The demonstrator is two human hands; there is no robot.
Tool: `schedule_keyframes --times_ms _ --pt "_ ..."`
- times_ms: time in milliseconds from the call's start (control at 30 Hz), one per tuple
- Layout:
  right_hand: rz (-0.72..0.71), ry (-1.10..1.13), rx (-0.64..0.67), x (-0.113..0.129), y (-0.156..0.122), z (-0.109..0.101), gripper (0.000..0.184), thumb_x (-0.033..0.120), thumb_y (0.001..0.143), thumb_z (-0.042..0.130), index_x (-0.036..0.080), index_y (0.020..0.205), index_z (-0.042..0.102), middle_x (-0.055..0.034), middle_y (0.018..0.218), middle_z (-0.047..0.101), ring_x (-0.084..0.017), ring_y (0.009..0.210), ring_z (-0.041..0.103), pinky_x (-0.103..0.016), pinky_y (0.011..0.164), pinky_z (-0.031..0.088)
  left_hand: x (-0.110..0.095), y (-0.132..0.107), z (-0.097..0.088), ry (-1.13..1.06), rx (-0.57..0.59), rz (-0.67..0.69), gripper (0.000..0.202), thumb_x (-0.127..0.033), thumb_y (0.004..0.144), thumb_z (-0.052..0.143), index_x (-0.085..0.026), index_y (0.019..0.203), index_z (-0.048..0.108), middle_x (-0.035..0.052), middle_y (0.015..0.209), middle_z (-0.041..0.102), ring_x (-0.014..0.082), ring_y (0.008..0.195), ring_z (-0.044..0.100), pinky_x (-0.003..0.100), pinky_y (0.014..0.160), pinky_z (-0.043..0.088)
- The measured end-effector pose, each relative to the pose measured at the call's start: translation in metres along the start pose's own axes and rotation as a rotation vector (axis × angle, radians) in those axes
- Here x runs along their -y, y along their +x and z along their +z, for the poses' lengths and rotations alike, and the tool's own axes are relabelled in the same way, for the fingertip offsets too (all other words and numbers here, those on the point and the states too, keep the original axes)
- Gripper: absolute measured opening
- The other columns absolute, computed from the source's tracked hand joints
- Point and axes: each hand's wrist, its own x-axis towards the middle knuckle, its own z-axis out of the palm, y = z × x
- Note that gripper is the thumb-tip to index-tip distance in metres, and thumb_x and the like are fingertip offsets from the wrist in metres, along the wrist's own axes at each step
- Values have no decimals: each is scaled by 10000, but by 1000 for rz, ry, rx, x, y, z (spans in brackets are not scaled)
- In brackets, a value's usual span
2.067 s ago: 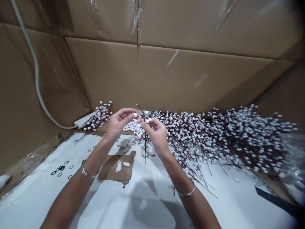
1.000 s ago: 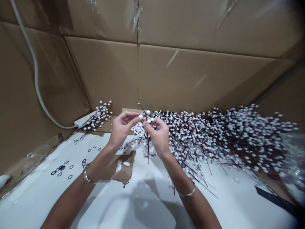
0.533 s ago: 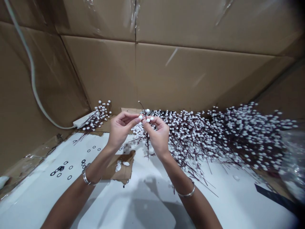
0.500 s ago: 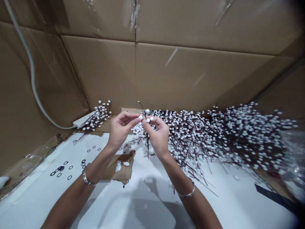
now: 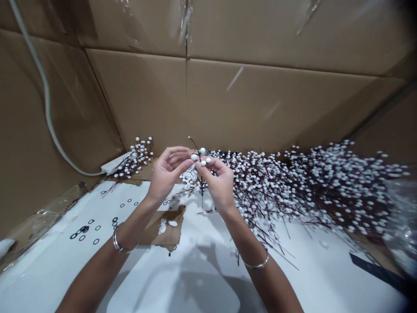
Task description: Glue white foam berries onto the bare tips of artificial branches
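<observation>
I hold a thin dark twig with white berry beads (image 5: 199,158) upright above the white table (image 5: 195,278). My right hand (image 5: 219,186) is closed round the twig's stem, its fingertips at the beads near the top. My left hand (image 5: 167,173) pinches at the same bead cluster from the left, thumb and forefinger together. Both wrists wear silver bangles. A large heap of similar berry twigs (image 5: 309,191) lies just right of and behind my hands.
Cardboard walls (image 5: 254,100) close in the back and sides. A small bunch of berry twigs (image 5: 134,161) lies back left by a white power strip (image 5: 114,165) with its cable. A cardboard scrap (image 5: 163,230) and small black rings (image 5: 87,228) lie on the table.
My hands have drawn closer together at the top of the twig and risen slightly. The left fingertips have shifted onto the bead cluster.
</observation>
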Motion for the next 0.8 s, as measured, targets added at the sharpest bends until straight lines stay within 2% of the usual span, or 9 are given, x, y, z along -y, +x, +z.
schedule_keyframes --times_ms 67,133,267,400,500,567,700,800 --pt "41 91 12 1 2 -2 169 357 756 733 219 847 697 -30 934 721 -181 902 648 -340 867 505 -3 1 -2 -14 68 -39 468 -332 765 771 -270 1181 564 67 1185 682 226 1113 647 320 916 553" --pt "82 180 11 0 4 -2 163 349 736 747 218 810 686 -15 902 728 -175 889 660 -336 870 509 -3 1 -5 26 167 -103 531 -333 743 787 -272 1214 548 76 1167 686 238 1101 650 322 881 564" --pt "144 235 12 0 4 0 171 346 704 765 219 759 665 -11 870 733 -175 847 667 -326 803 525 5 -2 -5 197 306 -176 374 -348 740 781 -214 1068 660 69 962 726 238 934 691 321 750 588" --pt "154 158 116 7 5 -6 211 345 709 759 236 863 665 -28 1014 721 -196 945 654 -343 805 517 9 -3 -4 272 301 -104 200 -360 795 719 -198 911 715 47 881 729 207 820 698 320 743 580" --pt "57 33 141 18 7 -15 318 326 742 735 286 1046 651 -17 1169 677 -202 1105 597 -364 931 469 8 -1 -5 342 319 -84 181 -373 795 715 -197 841 714 46 855 729 198 779 690 314 720 565" --pt "-26 -50 119 25 8 -21 294 341 800 682 301 1089 651 -12 1178 671 -196 1116 585 -368 971 436 9 -1 -5 408 359 -68 179 -377 800 709 -198 804 711 50 858 729 191 772 680 310 719 551" --pt "-161 -286 36 32 8 -26 136 346 872 604 272 926 705 -13 979 708 -192 949 605 -372 891 432 10 -3 0 490 420 -21 147 -353 820 684 -212 789 713 40 832 729 182 782 668 310 767 532" --pt "-255 -395 -17 35 6 -28 127 327 883 597 266 855 704 -4 897 702 -189 905 590 -367 843 423 7 -1 -2 431 473 -69 187 -380 807 695 -208 880 709 47 887 729 187 813 672 306 776 534"
